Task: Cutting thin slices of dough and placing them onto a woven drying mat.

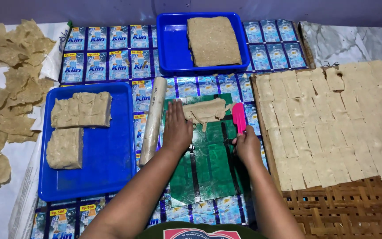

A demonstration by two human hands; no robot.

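My left hand lies flat, fingers together, on a green plastic sheet, its fingertips at the edge of a ragged piece of beige dough. My right hand grips a pink scraper whose blade stands just right of the dough. A pale rolling pin lies upright-lengthwise just left of my left hand.
A blue tray at left holds two dough blocks. Another blue tray at the back holds a flat dough slab. A woven bamboo rack at right carries several cut dough squares. Dried pieces lie far left.
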